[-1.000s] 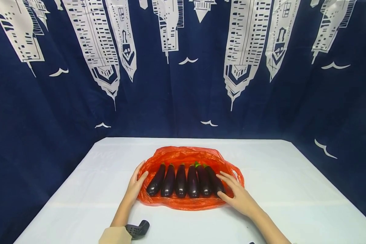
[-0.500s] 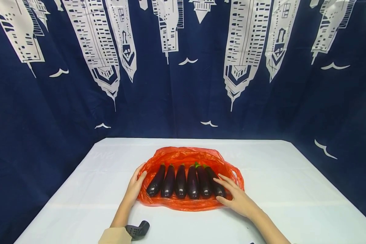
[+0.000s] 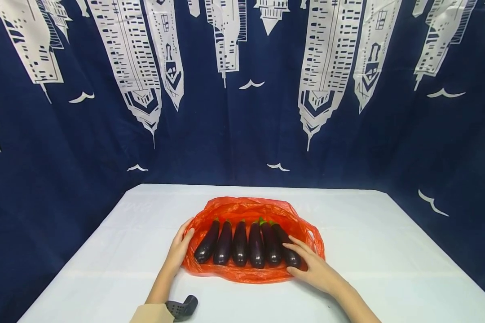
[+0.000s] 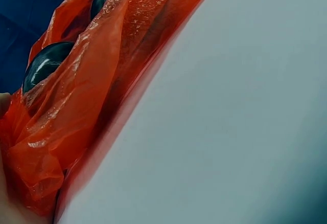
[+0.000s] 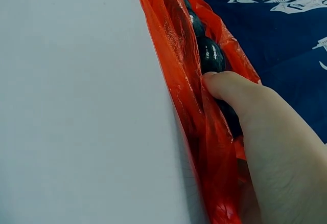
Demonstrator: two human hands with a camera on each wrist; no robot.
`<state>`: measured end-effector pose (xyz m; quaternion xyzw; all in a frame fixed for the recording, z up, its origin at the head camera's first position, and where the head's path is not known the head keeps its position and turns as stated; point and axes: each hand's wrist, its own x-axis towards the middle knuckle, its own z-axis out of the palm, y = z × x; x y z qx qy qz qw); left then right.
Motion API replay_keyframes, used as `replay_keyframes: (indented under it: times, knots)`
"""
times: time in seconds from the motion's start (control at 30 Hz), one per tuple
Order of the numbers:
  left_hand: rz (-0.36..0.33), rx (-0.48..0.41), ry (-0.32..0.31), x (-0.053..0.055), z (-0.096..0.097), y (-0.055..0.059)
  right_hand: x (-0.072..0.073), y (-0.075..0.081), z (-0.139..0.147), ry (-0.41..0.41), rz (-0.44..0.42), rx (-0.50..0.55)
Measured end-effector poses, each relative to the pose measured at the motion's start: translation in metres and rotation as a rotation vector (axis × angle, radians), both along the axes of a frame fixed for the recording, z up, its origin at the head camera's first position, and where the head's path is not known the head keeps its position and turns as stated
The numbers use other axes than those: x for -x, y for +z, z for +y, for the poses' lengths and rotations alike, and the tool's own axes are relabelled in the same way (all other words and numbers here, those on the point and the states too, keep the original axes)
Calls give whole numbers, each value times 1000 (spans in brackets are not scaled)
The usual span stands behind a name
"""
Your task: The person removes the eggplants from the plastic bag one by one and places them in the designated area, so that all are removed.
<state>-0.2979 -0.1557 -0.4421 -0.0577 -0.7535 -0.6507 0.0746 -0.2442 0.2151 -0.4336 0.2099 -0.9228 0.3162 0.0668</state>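
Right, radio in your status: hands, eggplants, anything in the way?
Left hand at left side of red bag. Right hand over rightmost eggplant, partly hiding it. Six eggplants side by side inside. Otherwise, nothing seen blocking them, head view.

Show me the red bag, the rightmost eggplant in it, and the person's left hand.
Red bag (image 3: pixel 241 274): head view, on its near wall.
Rightmost eggplant (image 3: pixel 293 259): head view, on its rounded near end.
Left hand (image 3: pixel 179 247): head view, on its middle.

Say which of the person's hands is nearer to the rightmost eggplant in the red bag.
Right. The right hand is at the rightmost eggplant, partly over it; the left hand is at the opposite edge of the red bag, with the other five eggplants between.
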Motion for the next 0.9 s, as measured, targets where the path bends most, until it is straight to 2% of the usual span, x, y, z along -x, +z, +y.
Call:
replay_keyframes:
  times: [0.9]
  knots:
    - [7,-21,-14,1,-1,-1,-2,3,-2,-67,37,10]
